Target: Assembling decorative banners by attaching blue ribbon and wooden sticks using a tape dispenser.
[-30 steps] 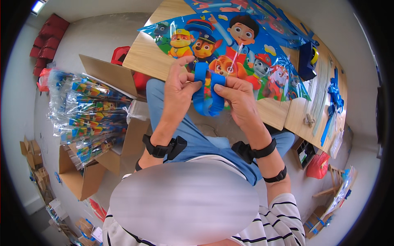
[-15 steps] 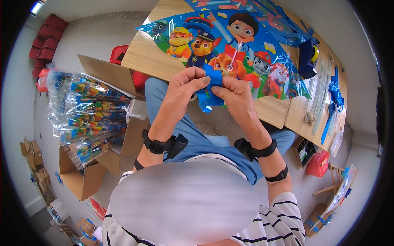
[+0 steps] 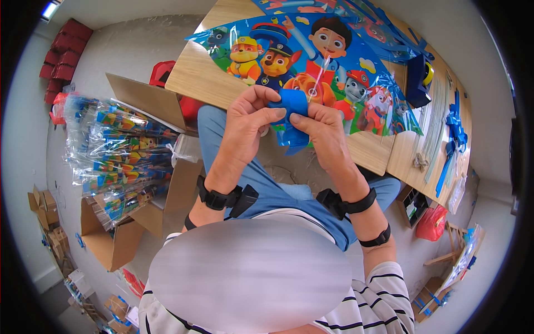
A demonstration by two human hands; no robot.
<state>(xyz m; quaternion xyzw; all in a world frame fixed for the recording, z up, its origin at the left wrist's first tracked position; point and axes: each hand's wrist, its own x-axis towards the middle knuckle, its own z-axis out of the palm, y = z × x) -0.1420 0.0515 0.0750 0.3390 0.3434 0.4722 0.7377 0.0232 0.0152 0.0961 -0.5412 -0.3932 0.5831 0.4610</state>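
Note:
A shiny blue strip of thin sheet (image 3: 295, 103), partly folded, is pinched between my two hands just off the table's near edge. On its left side my left hand (image 3: 250, 119) grips it between thumb and fingers. My right hand (image 3: 324, 129) pinches its right side with the thumb on top. One end of the strip hangs down below the fingers. Right behind the hands, a large fan-shaped printed sheet (image 3: 267, 47), blue with cartoon figures and looking like a kite, lies on the wooden table (image 3: 192, 69). A thin pale stick runs down its middle.
A tape dispenser (image 3: 418, 80) stands right of the printed sheet. Beyond it lie thin clear rods (image 3: 436, 125) and a bundle of blue strips (image 3: 456, 128). To my left, an open cardboard box (image 3: 119, 239) has clear-bagged printed pieces (image 3: 130, 147) leaning out. A red bag (image 3: 431, 222) is at right.
The blue strip has turned and spread somewhat flatter between my fingers, its hanging end shifting right. Both hands have moved only slightly and keep their pinch.

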